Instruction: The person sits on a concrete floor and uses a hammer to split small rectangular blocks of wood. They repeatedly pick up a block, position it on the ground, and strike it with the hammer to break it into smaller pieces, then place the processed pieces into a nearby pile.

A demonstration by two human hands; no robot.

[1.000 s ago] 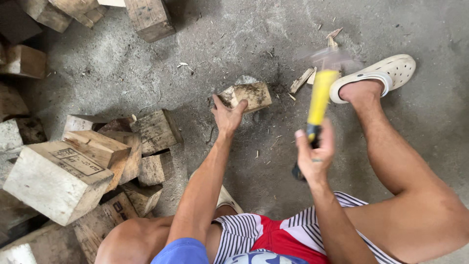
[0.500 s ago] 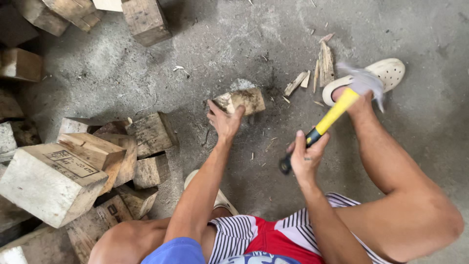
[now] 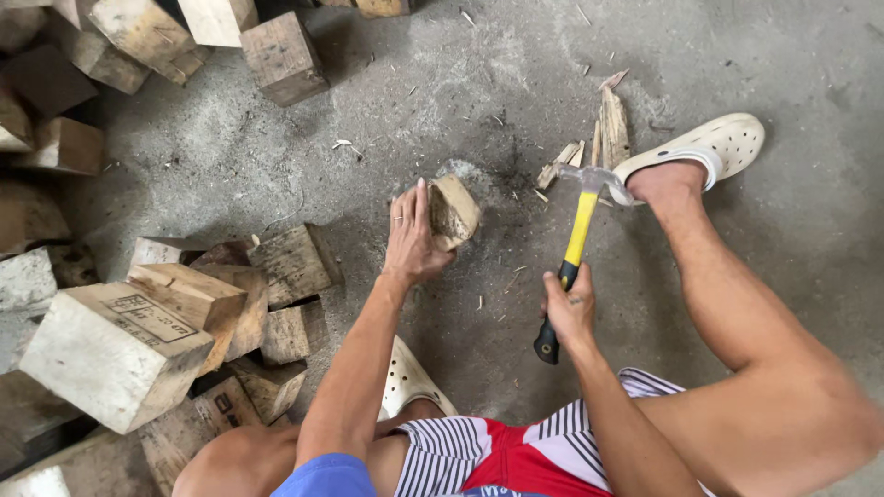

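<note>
Looking down through the head camera, I see the grey concrete floor (image 3: 792, 55) filling most of the view, dusted with sawdust and small chips. A heap of sawn wooden blocks (image 3: 157, 304) takes up the near left side, the biggest a pale block (image 3: 101, 354) with a label on its top face. More blocks (image 3: 147, 37) lie along the far left edge, with one square block (image 3: 281, 55) a little apart from them. My right leg (image 3: 737, 304) stretches out to the right, its foot in a white perforated clog (image 3: 714, 143); a second clog (image 3: 405, 382) shows near my left knee. I can see striped shorts (image 3: 497, 451) with a red panel at the bottom.

My left hand (image 3: 412, 241) rests flat-fingered against the left side of a small chunk of wood (image 3: 453, 212), which stands on the floor at the centre, between the block heap and my right foot. That hand steadies it rather than wrapping it. My right hand (image 3: 569, 308) is closed tight around the black grip of a hammer (image 3: 578, 244) with a yellow handle. Its metal head (image 3: 597, 177) sits just beside the clog heel, to the right of the chunk and apart from it. A few thin split slivers (image 3: 608, 129) lie on the floor just beyond the hammer head.
</note>
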